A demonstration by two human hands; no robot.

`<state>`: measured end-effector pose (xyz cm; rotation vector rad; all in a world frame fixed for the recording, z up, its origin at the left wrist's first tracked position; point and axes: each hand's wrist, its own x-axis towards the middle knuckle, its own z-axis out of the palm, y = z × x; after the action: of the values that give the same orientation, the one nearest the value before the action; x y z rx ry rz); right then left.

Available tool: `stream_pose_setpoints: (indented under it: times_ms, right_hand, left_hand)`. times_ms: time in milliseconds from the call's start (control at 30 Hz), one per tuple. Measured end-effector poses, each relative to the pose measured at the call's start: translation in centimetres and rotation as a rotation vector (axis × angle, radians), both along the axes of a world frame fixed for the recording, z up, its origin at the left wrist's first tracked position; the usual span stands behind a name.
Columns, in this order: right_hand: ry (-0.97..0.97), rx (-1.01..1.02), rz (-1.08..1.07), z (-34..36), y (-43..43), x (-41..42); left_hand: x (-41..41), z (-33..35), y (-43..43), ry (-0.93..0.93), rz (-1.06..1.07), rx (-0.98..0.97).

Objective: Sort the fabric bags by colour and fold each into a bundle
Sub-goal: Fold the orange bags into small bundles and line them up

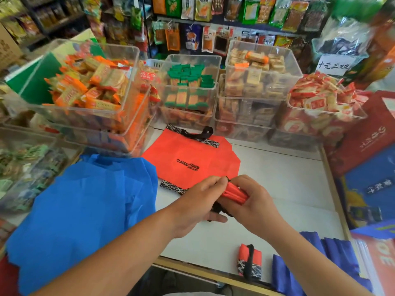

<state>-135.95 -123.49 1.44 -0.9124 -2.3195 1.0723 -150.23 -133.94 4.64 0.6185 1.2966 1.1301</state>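
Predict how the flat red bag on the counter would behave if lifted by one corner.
Probably floppy: the flat red bag lies thin and creased, and a matching one is folded into the small bundle near the counter edge. Likely light: it looks like thin sheet fabric. Unlikely to roll, since it lies flat.

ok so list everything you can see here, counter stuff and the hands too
flat bag: one, red with black trim, centre of the counter
half-folded bag: one, red, held in both hands
finished bundle: one, red and black, near the counter's front edge
light blue bags: a pile, count unclear, left side
dark blue bags: a few, front right
snack bins: several, clear, stacked at the back
counter: one, white
left hand: pinches the half-folded bag's top end
right hand: grips the half-folded bag
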Motion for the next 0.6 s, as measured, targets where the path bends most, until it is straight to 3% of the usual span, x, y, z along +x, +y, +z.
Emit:
stream_pose_setpoints:
  times_ms: [200,300,433,600]
  right_hand:
    - [0.006,-0.152,0.041,0.1,-0.2,-0.6]
    - [0.044,-0.283,0.044,0.6,-0.7,-0.6]
    - [0.231,-0.523,-0.005,0.8,-1.3,0.0]
    - [0.201,-0.429,0.019,0.4,-1.0,-0.2]
  left_hand:
    - [0.2,-0.7,-0.5,0.293,0.081,0.024]
    - [0.2,-1.0,-0.5,0.279,0.123,0.036]
    - [-0.7,-1.7,-0.8,0.173,0.135,0.032]
    - [-1.5,-2.1,-0.7,0.263,0.133,0.076]
